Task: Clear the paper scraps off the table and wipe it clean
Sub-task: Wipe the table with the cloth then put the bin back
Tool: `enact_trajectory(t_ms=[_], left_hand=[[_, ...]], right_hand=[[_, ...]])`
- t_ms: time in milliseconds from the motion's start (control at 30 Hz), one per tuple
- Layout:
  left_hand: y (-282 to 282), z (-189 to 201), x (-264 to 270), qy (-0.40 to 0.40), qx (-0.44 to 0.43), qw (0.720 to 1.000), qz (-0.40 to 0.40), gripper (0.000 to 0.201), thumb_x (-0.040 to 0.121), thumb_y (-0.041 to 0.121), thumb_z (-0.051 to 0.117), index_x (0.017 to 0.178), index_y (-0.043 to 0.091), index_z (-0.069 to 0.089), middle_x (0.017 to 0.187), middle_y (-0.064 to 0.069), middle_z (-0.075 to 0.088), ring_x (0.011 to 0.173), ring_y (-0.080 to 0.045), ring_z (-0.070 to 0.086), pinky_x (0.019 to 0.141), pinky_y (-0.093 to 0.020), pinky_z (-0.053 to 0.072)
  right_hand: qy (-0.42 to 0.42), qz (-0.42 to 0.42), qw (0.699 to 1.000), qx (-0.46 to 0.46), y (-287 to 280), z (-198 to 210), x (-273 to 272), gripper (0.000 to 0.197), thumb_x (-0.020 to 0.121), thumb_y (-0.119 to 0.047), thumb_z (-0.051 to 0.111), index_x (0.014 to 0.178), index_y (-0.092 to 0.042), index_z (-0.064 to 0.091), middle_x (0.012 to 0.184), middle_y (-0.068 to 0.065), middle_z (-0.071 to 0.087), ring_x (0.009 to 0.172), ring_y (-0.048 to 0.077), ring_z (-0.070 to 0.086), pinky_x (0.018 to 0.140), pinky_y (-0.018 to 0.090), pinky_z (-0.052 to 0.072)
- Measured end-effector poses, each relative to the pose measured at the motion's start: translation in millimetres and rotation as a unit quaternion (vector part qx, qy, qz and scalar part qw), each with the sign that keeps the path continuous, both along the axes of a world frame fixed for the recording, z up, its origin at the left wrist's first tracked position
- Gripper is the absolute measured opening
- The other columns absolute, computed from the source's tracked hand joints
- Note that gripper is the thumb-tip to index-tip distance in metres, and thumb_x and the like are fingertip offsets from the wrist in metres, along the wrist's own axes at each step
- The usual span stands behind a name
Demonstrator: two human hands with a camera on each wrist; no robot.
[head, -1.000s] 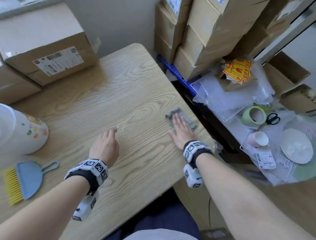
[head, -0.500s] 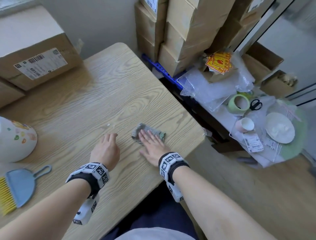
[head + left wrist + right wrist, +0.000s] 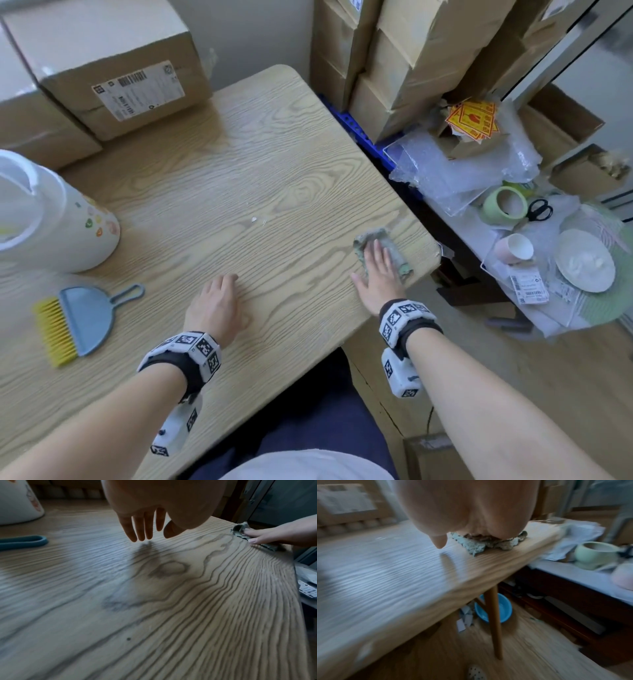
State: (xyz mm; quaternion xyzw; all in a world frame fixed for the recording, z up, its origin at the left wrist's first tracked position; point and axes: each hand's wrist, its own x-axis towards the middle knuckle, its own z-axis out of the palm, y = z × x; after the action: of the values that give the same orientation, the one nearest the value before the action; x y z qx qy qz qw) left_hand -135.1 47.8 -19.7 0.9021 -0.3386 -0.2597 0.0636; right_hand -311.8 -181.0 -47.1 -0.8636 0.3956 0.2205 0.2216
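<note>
My right hand point(image 3: 378, 270) presses flat on a grey-green rag point(image 3: 394, 246) near the right edge of the wooden table point(image 3: 239, 164); the rag point(image 3: 476, 545) shows crumpled under the palm in the right wrist view. My left hand point(image 3: 215, 301) rests on the table near its front middle, fingers straight point(image 3: 142, 534) and holding nothing. Tiny white paper scraps point(image 3: 255, 220) lie on the table beyond both hands. The rag point(image 3: 240, 530) and right fingers also show at the far right of the left wrist view.
A white patterned bin point(image 3: 51, 219) and a blue dustpan with yellow brush point(image 3: 78, 322) sit at the left. Cardboard boxes point(image 3: 102, 58) line the back. A cluttered side bench point(image 3: 548, 240) stands right; a blue basin point(image 3: 494, 608) and paper scraps point(image 3: 465, 619) lie under the table.
My right hand slid the rag left toward the middle, then back right to the table's edge. The left hand stayed resting in place.
</note>
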Motion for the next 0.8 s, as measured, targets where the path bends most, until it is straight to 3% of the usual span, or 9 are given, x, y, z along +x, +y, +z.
enact_trajectory(t_ms=[167, 300, 400, 567, 700, 800], left_hand=[[34.3, -4.0, 7.0, -0.015, -0.027, 0.999, 0.043, 0.041, 0.086, 0.008, 0.047, 0.127, 0.003, 0.044, 0.123, -0.019, 0.055, 0.112, -0.036, 0.052, 0.091, -0.045, 0.045], [66.1, -3.8, 9.3, -0.029, -0.031, 0.997, 0.056, 0.04, 0.083, 0.003, 0.053, 0.122, -0.003, 0.049, 0.114, -0.024, 0.06, 0.104, -0.039, 0.057, 0.085, -0.047, 0.048], [86.5, -3.2, 11.5, -0.03, -0.024, 0.997, 0.072, 0.038, 0.079, 0.002, 0.059, 0.115, -0.006, 0.054, 0.105, -0.028, 0.062, 0.093, -0.042, 0.061, 0.076, -0.048, 0.051], [96.3, 0.3, 18.9, -0.035, -0.021, 0.993, 0.108, 0.037, 0.082, 0.004, 0.055, 0.118, -0.003, 0.052, 0.109, -0.024, 0.061, 0.098, -0.039, 0.059, 0.08, -0.046, 0.05], [81.9, 1.2, 26.1, -0.027, -0.021, 0.991, 0.133, 0.043, 0.084, 0.006, 0.051, 0.126, 0.0, 0.047, 0.119, -0.021, 0.057, 0.108, -0.037, 0.055, 0.087, -0.045, 0.047], [68.5, -2.3, 32.3, -0.028, -0.038, 0.988, 0.145, 0.043, 0.08, 0.003, 0.053, 0.123, -0.002, 0.05, 0.116, -0.022, 0.059, 0.106, -0.037, 0.056, 0.087, -0.045, 0.047]], right_hand=[[-0.032, 0.181, 0.982, 0.039, 79.3, -2.6, 39.5, 0.068, 0.099, -0.047, 0.024, 0.14, -0.024, -0.025, 0.144, -0.006, -0.034, 0.138, 0.012, -0.027, 0.114, 0.033, -0.015], [-0.042, 0.346, 0.935, 0.064, 147.9, -4.4, 73.7, 0.068, 0.099, -0.041, 0.032, 0.149, -0.026, -0.012, 0.153, -0.009, -0.023, 0.144, 0.013, -0.017, 0.115, 0.032, -0.012], [-0.048, 0.412, 0.908, 0.063, 174.5, -6.2, 96.2, 0.067, 0.098, -0.038, 0.035, 0.15, -0.027, -0.006, 0.157, -0.01, -0.013, 0.145, 0.011, -0.012, 0.117, 0.032, -0.008], [-0.053, 0.432, 0.898, 0.062, 148.8, -6.4, 129.6, 0.064, 0.098, -0.034, 0.038, 0.15, -0.03, 0.0, 0.158, -0.011, -0.007, 0.146, 0.008, -0.007, 0.117, 0.028, -0.005], [-0.056, 0.335, 0.94, 0.044, 100.4, -2.4, 163.3, 0.064, 0.098, -0.037, 0.036, 0.15, -0.029, -0.001, 0.158, -0.011, -0.007, 0.146, 0.007, -0.007, 0.118, 0.029, -0.003], [-0.051, 0.281, 0.958, 0.029, 57.8, -4.8, 181.5, 0.063, 0.099, -0.039, 0.033, 0.15, -0.029, -0.003, 0.158, -0.011, -0.008, 0.146, 0.007, -0.006, 0.117, 0.028, -0.001]])
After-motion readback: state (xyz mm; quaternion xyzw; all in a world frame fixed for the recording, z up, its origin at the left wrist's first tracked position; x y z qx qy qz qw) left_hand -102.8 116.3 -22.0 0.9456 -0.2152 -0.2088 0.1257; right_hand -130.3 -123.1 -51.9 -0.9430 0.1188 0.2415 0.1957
